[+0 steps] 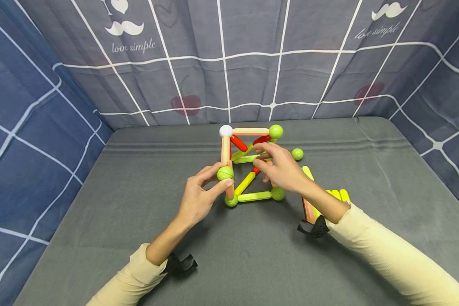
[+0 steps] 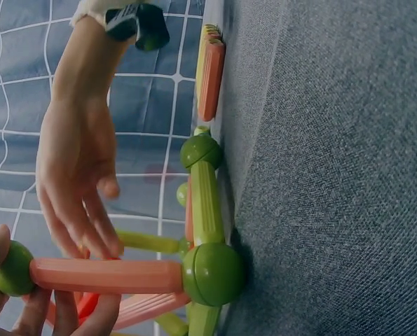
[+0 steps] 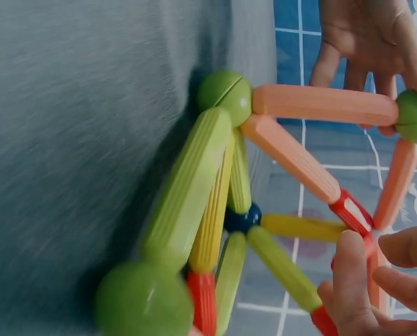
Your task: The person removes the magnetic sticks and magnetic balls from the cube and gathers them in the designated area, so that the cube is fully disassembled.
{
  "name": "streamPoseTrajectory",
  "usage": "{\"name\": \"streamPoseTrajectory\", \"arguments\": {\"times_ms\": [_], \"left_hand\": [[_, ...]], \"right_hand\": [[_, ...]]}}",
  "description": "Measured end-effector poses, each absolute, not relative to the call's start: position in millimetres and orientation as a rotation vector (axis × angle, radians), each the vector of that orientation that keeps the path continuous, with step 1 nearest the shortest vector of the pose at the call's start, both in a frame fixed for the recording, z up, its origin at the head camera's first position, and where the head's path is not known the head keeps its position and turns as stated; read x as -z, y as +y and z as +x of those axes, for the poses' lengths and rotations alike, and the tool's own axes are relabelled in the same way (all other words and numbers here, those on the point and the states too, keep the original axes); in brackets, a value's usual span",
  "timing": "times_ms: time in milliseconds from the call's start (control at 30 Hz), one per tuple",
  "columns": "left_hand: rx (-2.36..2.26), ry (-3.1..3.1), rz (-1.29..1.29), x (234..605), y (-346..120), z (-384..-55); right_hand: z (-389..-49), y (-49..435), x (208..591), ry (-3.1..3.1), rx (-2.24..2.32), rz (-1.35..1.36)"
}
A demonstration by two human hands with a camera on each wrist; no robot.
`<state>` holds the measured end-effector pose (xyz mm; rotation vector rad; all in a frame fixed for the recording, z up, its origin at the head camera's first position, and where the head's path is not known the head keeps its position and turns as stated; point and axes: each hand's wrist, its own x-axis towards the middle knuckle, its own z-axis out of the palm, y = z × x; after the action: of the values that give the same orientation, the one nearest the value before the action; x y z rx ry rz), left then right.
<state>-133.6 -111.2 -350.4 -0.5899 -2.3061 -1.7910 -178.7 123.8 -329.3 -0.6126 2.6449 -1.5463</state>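
Note:
A frame of magnetic rods and balls stands on the grey cloth. My left hand [image 1: 199, 197] pinches the green ball [image 1: 225, 173] at its upper front-left corner. Below that ball a salmon rod [image 2: 106, 275] runs down to a lower green ball [image 2: 213, 274]. My right hand [image 1: 281, 165] is over the frame's right side, fingers loosely bent and apart, near a red rod piece [image 3: 352, 210]; whether a fingertip touches it I cannot tell. A white ball [image 1: 225, 131] and another green ball [image 1: 276, 131] top the back corners. Low inside sits a dark blue ball [image 3: 243, 218].
Right of the frame lies a loose green ball [image 1: 297, 154]. Beside my right forearm are salmon rods [image 1: 309, 211] and several yellow rods [image 1: 343, 195], partly hidden by the arm. A checked curtain [image 1: 199, 55] hangs behind and at both sides.

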Motion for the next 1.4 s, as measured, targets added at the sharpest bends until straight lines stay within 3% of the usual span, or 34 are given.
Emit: {"name": "streamPoseTrajectory", "arguments": {"times_ms": [500,1400], "left_hand": [[1.807,-2.296,-0.587,352.4,-112.5,-134.5],[1.824,-2.287,-0.589,351.4,-112.1,-134.3]], "right_hand": [[-197.9,94.0,341.8,2.588,1.67,-0.631],[-197.0,80.9,331.3,2.724,1.678,-0.557]]}}
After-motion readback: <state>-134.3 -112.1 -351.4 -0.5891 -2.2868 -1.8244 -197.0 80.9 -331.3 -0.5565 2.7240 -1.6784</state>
